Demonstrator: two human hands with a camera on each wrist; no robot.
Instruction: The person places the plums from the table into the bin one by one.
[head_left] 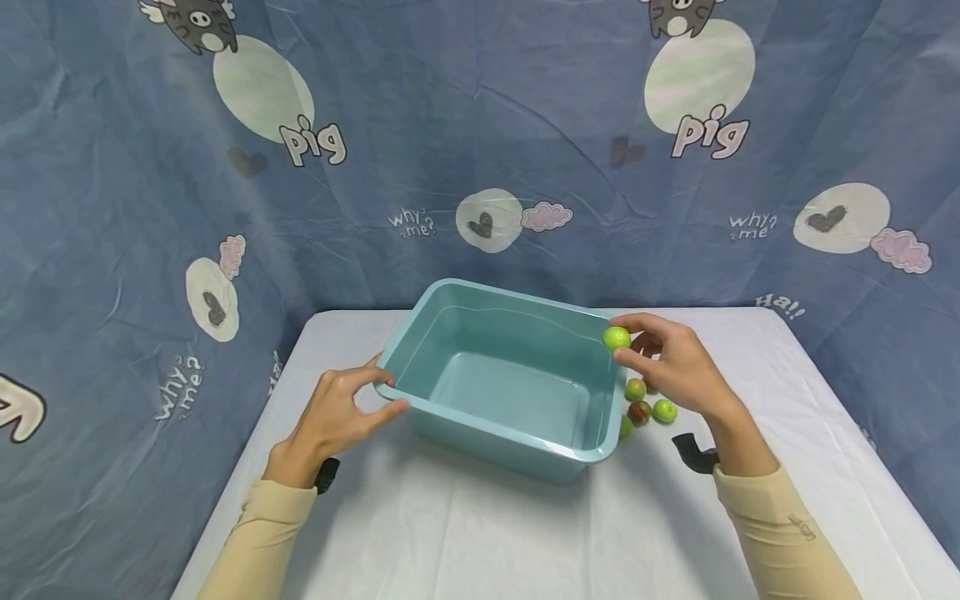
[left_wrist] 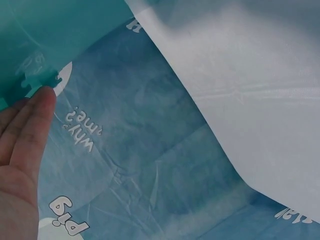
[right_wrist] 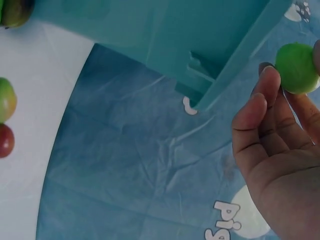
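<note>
A teal plastic tub (head_left: 510, 392) stands upright and tilted askew on the white table, with a bare floor inside. At its left corner my left hand (head_left: 341, 412) grips the rim, thumb on the front side. In the left wrist view, fingers (left_wrist: 30, 130) reach up under the rim. My right hand (head_left: 675, 367) pinches a small round green fruit (head_left: 617, 337) between thumb and fingertips, at the tub's right rim. The right wrist view shows that fruit (right_wrist: 296, 68) held up beside the tub wall (right_wrist: 150, 30).
Several small fruits lie on the table along the tub's right side, among them a green one (head_left: 665, 410), a reddish-brown one (head_left: 640, 412) and a green one (head_left: 635, 389) with a blush. Blue printed cloth (head_left: 480, 150) hangs behind and beside the white-covered table (head_left: 517, 542).
</note>
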